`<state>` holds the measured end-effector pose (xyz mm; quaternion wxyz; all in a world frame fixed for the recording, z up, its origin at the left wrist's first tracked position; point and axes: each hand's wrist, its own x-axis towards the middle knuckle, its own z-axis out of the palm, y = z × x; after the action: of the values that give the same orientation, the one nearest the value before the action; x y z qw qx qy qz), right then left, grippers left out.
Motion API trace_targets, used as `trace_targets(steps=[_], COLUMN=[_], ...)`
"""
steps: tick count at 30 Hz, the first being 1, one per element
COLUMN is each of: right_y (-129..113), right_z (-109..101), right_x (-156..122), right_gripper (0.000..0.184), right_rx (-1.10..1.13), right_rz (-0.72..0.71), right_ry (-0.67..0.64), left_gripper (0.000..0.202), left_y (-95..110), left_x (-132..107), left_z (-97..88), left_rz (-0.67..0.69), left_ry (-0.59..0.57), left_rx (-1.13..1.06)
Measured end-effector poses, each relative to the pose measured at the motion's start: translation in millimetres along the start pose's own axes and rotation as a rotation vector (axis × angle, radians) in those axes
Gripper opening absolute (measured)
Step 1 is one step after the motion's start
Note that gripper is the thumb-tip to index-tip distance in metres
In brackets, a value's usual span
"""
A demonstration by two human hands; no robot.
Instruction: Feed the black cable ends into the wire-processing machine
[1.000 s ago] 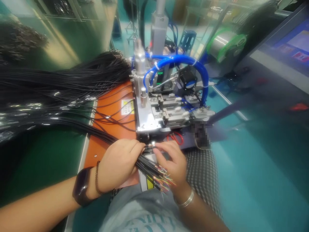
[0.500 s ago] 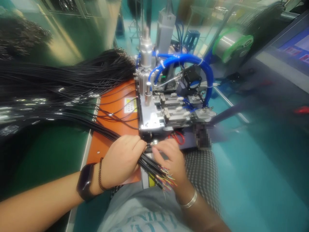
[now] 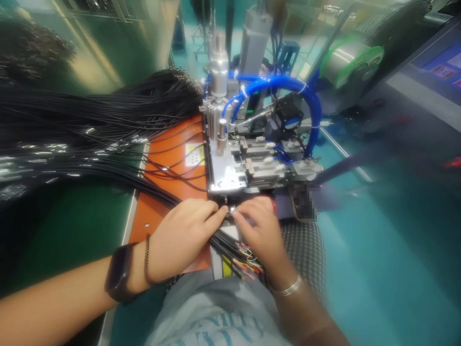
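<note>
One broad green worktop (image 3: 65,230) fills the left side, and fanned over it lies a thick mass of thin black cables (image 3: 90,125), running in from the left towards the middle. Just right of that stands the grey metal machine with clamps and slides (image 3: 245,166), looped over by bright blue plastic hoses (image 3: 277,86). Beside its left flank lies a flat orange mat (image 3: 169,192), a few loose cables straying across it. Up at the back right sits a silver wire spool with green rims (image 3: 351,60) (rather blurred, that one).

Now the hands, both low in the middle, at the machine's front edge. The left hand (image 3: 180,235) is closed round a bundle of black cables (image 3: 225,247), whose stripped, coloured wire ends poke out towards the person's lap. The right hand (image 3: 261,228) is curled, fingers bent down, its tips meeting the left forefinger at a small shiny metal piece (image 3: 230,209); whether it truly pinches that piece, I cannot tell.
</note>
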<state>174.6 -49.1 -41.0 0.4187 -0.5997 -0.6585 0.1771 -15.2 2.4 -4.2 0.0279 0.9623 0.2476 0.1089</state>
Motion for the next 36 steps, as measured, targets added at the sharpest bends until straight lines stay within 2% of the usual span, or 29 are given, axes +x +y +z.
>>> trace_targets(steps=[2,7,14,18,27,31,36], right_y=[3.4,13.0,17.3,17.9,18.9,20.2,17.4], right_z=[-0.3,-2.3,-0.9,1.1,5.4,6.8,6.5], right_x=[-2.1,-3.9,0.4,1.7,0.1,-3.1,-1.7], right_gripper=[0.014,0.011,0.012,0.012,0.007,0.009,0.006], right_rx=[0.041,0.280,0.393,0.421,0.398,0.427,0.409], right_rz=[0.122,0.342,0.450,0.475,0.484,0.434,0.386], right_ry=[-0.026,-0.243,-0.239,-0.219,-0.154,-0.048,-0.026], left_gripper=[0.034,0.034,0.036,0.034,0.038,0.040,0.044], left_y=[-2.0,-2.7,-0.8,-0.2,1.5,1.2,2.9], left_x=[0.1,1.4,2.7,4.9,6.8,6.6,9.8], left_z=[3.7,9.2,10.9,11.9,9.9,10.3,7.0], left_rz=[0.020,0.033,0.049,0.059,0.029,0.016,0.004], left_ry=[0.029,-0.011,0.017,0.032,-0.024,-0.046,-0.097], left_rx=[0.012,0.031,0.066,0.090,0.135,0.132,0.143])
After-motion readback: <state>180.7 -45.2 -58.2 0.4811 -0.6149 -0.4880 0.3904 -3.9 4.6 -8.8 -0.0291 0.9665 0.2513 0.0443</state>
